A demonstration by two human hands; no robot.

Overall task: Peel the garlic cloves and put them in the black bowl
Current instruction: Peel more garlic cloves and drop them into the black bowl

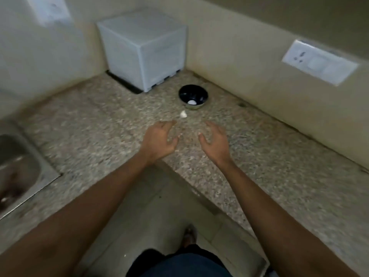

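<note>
1. Counter (103,124): work over it, near the bowl.
2. Bowl (193,96): one white clove already inside, I'd guess peeled.
3. Left hand (159,139) and right hand (214,140): both spread, empty.
4. Clove (183,114): just past the left fingertips; pinch it and split the skin first.

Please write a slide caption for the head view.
Both hands, left and right, reach toward garlic beside the black bowl.

Home kitchen, corner of an L-shaped speckled granite countertop (123,124). Stainless steel sink (22,168) set into the counter at left. Cream tiled walls with white switch-and-socket plates (319,61). White plastic drawer box (142,47) pushed into the corner. Tiled floor (151,206) below the counter edge.
</note>
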